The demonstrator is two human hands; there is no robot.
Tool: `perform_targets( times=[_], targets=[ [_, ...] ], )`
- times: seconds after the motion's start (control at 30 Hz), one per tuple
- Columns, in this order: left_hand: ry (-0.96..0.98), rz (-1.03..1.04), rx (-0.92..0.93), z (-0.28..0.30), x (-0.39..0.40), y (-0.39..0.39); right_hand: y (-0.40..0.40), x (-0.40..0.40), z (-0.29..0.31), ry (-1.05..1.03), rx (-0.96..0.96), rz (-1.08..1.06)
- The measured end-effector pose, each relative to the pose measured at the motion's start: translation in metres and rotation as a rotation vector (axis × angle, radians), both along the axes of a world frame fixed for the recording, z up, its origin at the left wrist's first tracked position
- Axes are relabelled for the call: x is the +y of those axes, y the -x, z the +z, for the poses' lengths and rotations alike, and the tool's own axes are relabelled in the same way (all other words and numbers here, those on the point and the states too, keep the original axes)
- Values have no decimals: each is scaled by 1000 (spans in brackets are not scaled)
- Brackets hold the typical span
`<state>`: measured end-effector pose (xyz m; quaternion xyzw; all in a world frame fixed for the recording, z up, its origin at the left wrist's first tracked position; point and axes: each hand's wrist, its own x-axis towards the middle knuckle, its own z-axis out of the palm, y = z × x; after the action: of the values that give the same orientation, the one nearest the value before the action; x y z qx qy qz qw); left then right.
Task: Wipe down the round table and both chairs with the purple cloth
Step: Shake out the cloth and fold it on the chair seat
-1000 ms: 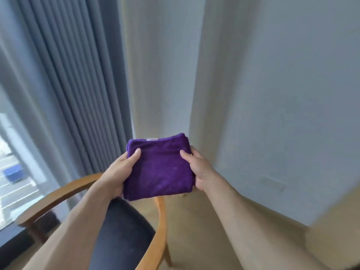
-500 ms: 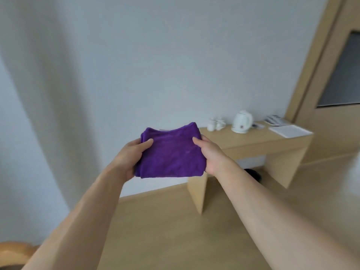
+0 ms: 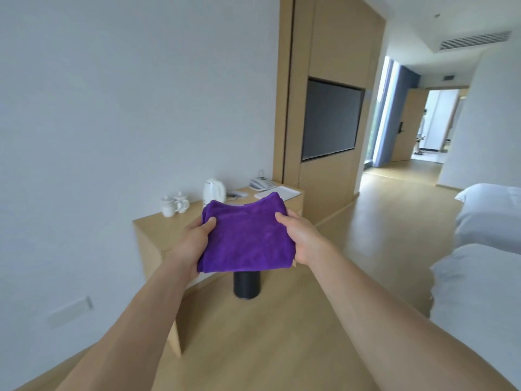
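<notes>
A folded purple cloth [image 3: 247, 238] is held up in front of me at chest height. My left hand [image 3: 194, 245] grips its left edge with the thumb on top. My right hand [image 3: 300, 238] grips its right edge the same way. Neither the round table nor the chairs are in view.
A wooden desk [image 3: 158, 230] stands against the white wall with a white kettle [image 3: 214, 190], two cups [image 3: 173, 204], a phone [image 3: 260, 183] and papers. A black bin [image 3: 247, 285] stands on the floor below the cloth. Beds [image 3: 485, 249] are at right, a wall TV [image 3: 331, 119] ahead.
My view has swung right, from the curtain and wooden chair past the wall to the desk, TV and beds. Both hands keep the same hold on the cloth.
</notes>
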<state>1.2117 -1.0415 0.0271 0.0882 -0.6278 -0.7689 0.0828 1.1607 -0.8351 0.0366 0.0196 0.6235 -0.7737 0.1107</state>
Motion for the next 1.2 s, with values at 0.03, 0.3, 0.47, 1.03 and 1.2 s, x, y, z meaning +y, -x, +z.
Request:
perform_targets(
  times=[0.03,0.3,0.47,1.03,1.2],
  targets=[
    [2,-10,-5,2,21,18,15,22,1,2,0,-16],
    [-61,-54,-29,16,147,149,134,146,17,-27,9,-70],
    [-65,-89,-54,10,181,235,215,182,9,-59,1,-103],
    [-56,-171,-71,-41,188,607,582,196,-41,-113,-51,-111],
    [-3,-119,-82,-77,203,705,692,210,-76,-142,-90,-1]
  ],
)
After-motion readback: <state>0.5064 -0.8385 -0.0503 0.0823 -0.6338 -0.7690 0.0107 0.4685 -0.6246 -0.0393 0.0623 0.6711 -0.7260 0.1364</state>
